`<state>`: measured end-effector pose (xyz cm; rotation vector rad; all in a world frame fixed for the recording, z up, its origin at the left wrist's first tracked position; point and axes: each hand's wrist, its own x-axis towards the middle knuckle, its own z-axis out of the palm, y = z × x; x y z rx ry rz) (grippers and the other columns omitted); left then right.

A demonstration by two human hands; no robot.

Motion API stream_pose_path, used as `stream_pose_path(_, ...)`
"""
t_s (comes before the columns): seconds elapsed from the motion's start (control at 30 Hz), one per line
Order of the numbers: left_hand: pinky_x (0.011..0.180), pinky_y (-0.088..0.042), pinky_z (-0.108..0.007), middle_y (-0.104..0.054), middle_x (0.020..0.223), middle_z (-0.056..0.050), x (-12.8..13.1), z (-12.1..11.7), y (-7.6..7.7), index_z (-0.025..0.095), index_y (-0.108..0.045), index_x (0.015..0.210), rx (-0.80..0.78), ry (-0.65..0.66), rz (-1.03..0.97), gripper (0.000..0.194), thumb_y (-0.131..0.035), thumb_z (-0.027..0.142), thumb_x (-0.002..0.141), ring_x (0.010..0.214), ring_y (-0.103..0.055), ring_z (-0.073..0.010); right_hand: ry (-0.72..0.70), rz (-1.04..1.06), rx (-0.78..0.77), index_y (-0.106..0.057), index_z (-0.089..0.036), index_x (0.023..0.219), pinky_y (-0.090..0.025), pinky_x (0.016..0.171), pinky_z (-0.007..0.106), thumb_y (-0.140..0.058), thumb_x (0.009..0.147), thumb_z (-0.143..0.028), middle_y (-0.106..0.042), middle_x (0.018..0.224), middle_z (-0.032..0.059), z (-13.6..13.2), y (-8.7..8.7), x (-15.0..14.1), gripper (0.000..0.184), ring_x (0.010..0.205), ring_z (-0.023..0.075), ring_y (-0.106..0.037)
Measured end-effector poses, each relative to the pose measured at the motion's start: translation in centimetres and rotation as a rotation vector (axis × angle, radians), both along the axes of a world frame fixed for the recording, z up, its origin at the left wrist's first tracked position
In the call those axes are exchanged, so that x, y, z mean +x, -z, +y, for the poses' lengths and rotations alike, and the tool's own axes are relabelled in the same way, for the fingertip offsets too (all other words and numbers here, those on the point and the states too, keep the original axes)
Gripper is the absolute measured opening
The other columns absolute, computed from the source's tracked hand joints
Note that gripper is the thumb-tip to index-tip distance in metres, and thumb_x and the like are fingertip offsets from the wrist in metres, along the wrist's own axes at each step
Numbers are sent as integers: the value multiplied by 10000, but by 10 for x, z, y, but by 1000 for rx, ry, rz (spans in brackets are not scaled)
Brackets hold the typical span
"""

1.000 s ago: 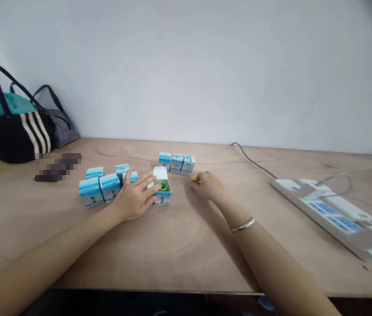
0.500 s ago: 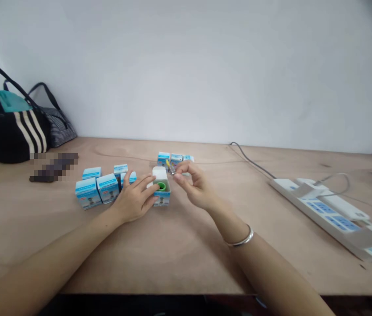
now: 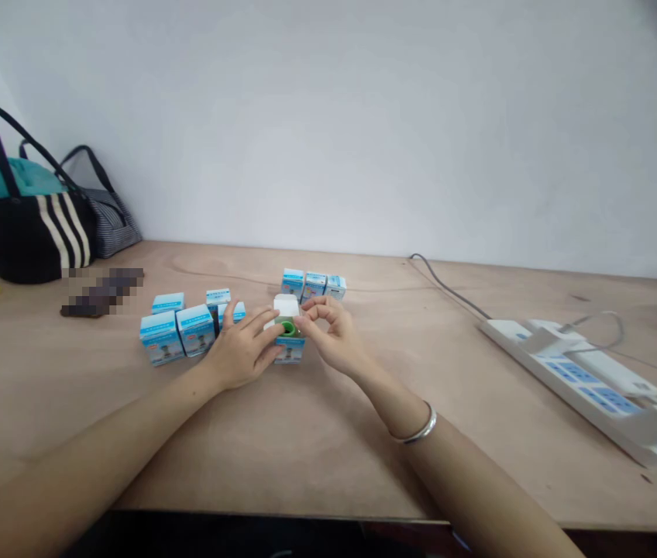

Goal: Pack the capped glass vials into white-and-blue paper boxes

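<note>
A small blue-and-white box (image 3: 290,349) stands open in the middle of the wooden table (image 3: 328,434), its white flap up and a green round thing (image 3: 288,328) showing inside. My left hand (image 3: 239,350) steadies the box's left side with its fingers against it. My right hand (image 3: 328,332) is at the box's right top edge, fingers pinched together; what they hold is too small to name.
Several closed blue boxes (image 3: 177,333) stand left of my left hand and three more (image 3: 314,284) behind the open box. Striped black bags (image 3: 38,225) sit at the far left by the wall. A white power strip (image 3: 589,380) with a cable lies at the right.
My right hand lifted a small yellow-tipped thing off the table right of the box and carried it left to the box's opening. My left hand stayed on the box.
</note>
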<state>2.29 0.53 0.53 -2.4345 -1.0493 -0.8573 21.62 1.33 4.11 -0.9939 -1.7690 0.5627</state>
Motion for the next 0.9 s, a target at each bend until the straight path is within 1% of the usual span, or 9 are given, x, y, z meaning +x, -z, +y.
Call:
stream_pose_path(0.17,1102,-78,-560,-589,1255,-80,0,0,0,250,-589,1070,9,3,1,237,-475,339,882,1164,-538,-245,74,-8,-132,-520,-188,599,-451,742,325,-566,779,-407,-588,759,24,6,4,-1,287,810,188,-566)
stream_pose_path(0.27,1099,-76,-561,-590,1252,-81,0,0,0,251,-589,1065,6,-2,5,232,-474,339,883,1160,-539,-243,162,-28,-120,-507,-191,656,-433,695,314,-600,749,-408,-581,711,8,7,6,-1,254,745,178,-559)
stream_pose_path(0.37,1095,-102,-551,-582,1260,-80,0,0,1,256,-578,1077,15,3,2,233,-474,329,881,1173,-526,-244,174,-17,-71,-524,-189,746,-429,721,322,-631,729,-395,-597,752,10,6,6,-1,232,747,170,-560)
stream_pose_path(0.5,1066,-223,-501,-523,1303,-139,-4,0,4,205,-497,1173,77,-11,-111,376,-513,394,849,1200,-489,-264,116,79,-73,-530,-188,789,-448,723,317,-568,779,-376,-604,793,26,7,7,1,192,762,163,-568)
stream_pose_path(0.57,1022,-302,-459,-569,1214,-158,-5,0,5,164,-475,1172,94,-48,-221,468,-550,453,812,1146,-514,-270,92,124,-121,-531,-186,804,-459,681,304,-561,777,-359,-604,796,33,8,9,3,178,750,163,-571)
stream_pose_path(0.63,985,-336,-437,-625,1085,-131,-6,0,6,161,-502,1118,70,-83,-289,460,-566,480,792,1062,-549,-265,68,150,-187,-540,-178,844,-466,659,299,-594,750,-342,-609,799,35,10,13,4,197,735,161,-575)
stream_pose_path(0.7,999,-312,-445,-645,1036,-99,-6,-1,5,180,-541,1074,27,-83,-281,399,-558,471,801,1017,-565,-253,37,170,-249,-551,-167,910,-476,669,304,-630,723,-321,-619,816,39,12,17,5,255,740,160,-583)
stream_pose_path(0.77,1038,-255,-464,-643,1069,-78,-4,-2,4,208,-571,1076,4,-55,-232,352,-550,443,814,1030,-564,-244,-8,194,-291,-557,-163,987,-484,703,318,-641,718,-300,-632,852,48,14,21,5,313,775,166,-592)
stream_pose_path(0.9,1071,-149,-528,-613,1172,-63,-1,-4,2,278,-628,1046,57,-61,-162,260,-567,390,819,1118,-528,-261,-182,249,-311,-556,-207,1099,-482,804,361,-664,715,-286,-639,998,58,15,23,6,406,905,189,-597)
